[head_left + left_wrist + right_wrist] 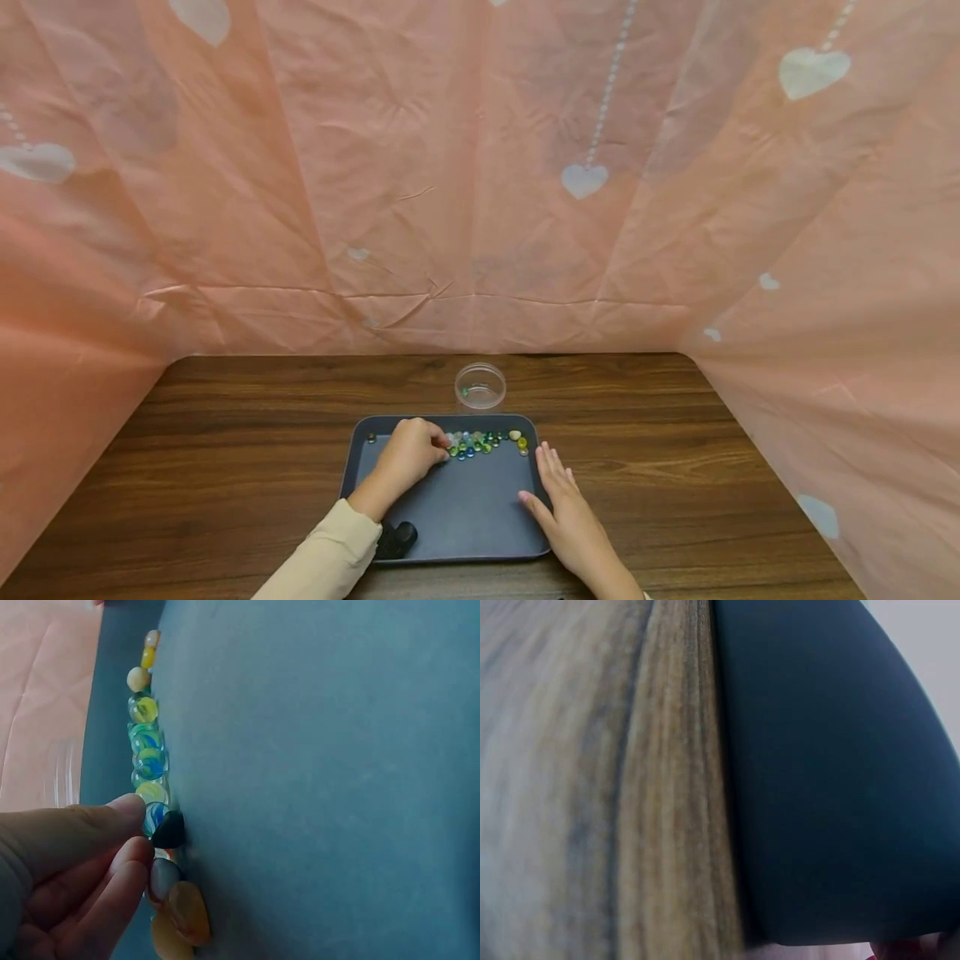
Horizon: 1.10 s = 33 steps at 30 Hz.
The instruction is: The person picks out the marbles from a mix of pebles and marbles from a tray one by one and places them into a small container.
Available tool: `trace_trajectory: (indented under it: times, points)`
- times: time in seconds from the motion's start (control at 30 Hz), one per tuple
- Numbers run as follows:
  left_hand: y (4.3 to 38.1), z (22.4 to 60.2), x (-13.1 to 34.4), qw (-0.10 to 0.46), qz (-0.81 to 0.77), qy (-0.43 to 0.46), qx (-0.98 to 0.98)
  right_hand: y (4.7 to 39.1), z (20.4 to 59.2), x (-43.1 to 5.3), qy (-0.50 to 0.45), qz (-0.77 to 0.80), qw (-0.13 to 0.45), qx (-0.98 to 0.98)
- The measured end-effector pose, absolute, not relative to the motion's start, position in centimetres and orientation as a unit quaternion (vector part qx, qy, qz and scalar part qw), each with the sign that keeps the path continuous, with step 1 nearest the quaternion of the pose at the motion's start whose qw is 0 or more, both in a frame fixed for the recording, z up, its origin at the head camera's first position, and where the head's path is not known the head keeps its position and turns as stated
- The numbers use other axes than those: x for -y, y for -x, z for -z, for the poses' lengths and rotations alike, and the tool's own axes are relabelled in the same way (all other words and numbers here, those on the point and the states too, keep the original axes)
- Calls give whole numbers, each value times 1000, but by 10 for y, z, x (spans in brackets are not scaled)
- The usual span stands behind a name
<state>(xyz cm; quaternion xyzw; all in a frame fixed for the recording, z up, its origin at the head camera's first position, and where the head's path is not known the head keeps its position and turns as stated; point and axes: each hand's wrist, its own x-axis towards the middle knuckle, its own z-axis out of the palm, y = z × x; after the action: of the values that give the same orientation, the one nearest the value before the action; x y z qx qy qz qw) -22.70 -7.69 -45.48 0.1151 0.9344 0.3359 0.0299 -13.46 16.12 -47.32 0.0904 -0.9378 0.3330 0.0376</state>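
Observation:
Along the far side of a dark grey tray (472, 508) lie several glass marbles (471, 446). My left hand (411, 457) reaches over the left end of this row. In the left wrist view, its thumb and curled index finger pinch a small dark stone (169, 829) beside a blue-swirled marble (155, 814). Grey, orange and yellowish polished stones (189, 913) lie just below those fingers. My right hand (572, 518) has its fingers extended along the tray's right rim, with the thumb over the inside; the right wrist view shows the tray's outer wall (832, 780).
A clear round container (481, 387) with something small and green in it stands behind the tray. One lone marble (371, 437) sits in the far left corner. A black object (396, 540) shows beside the left cuff. Pink curtains (472, 208) enclose the wooden table (247, 450).

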Motion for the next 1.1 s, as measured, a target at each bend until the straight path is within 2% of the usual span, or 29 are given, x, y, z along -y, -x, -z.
trace_trajectory:
  times: [0.3, 0.4, 0.57, 0.7, 0.83, 1.1]
  points:
    - [229, 453, 76, 28, -312, -137, -940, 135, 472, -160, -91, -334, 32, 937]
    - [231, 452, 80, 44, -389, -115, -913, 135, 472, -160, -94, -332, 37, 938]
    - [236, 444, 90, 116, -578, -48, -807, 134, 472, -161, -95, -329, 38, 939]
    - [241, 434, 95, 144, -666, -13, -732, 134, 472, -162, -96, -327, 43, 939]
    - [247, 429, 94, 138, -689, 15, -711, 134, 472, -162, -93, -330, 37, 939]
    - [253, 427, 88, 117, -713, 12, -691, 132, 473, -161, -81, -342, 27, 936]
